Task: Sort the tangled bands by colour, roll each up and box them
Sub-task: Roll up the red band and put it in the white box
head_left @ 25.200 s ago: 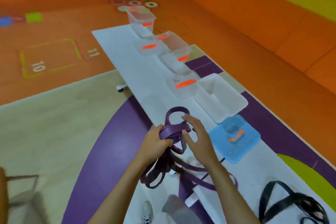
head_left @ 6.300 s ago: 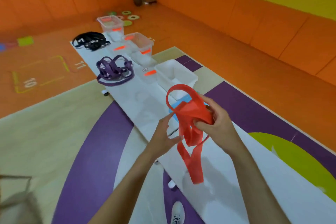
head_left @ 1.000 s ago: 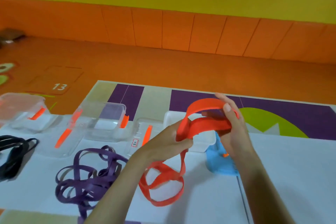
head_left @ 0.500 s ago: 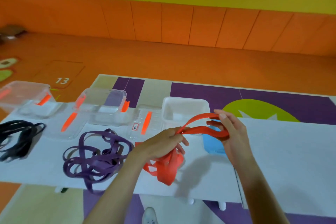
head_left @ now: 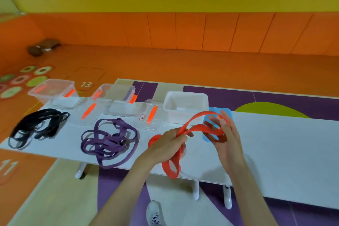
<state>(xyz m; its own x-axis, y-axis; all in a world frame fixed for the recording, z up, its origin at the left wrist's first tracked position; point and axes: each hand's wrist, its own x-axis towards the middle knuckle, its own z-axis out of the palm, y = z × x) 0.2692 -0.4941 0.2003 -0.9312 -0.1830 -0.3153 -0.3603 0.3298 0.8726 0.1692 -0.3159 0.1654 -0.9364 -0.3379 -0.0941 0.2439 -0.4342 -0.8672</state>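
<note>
Head view: at the far left of the long white counter a tangled heap of thin black bands is laid, and a clear plastic box with orange clips is set behind it at the far edge. Further right a clear flat lid is seen, then a second clear plastic box. In front of these a tangled heap of purple bands is spread, with one loop hung over the near edge. Another clear lid with an orange clip is placed just beside an open white plastic box. The wide red elastic band is held above the counter in front of that box. The left hand is closed on it, its grip pressed together round a gathered part, and loops are hung below towards the near edge. The band's upper loop is stretched across to the right hand, whose grip is curled round it, with the loop passed over the fingers. A blue plastic lid is partly hidden behind that hand.
</note>
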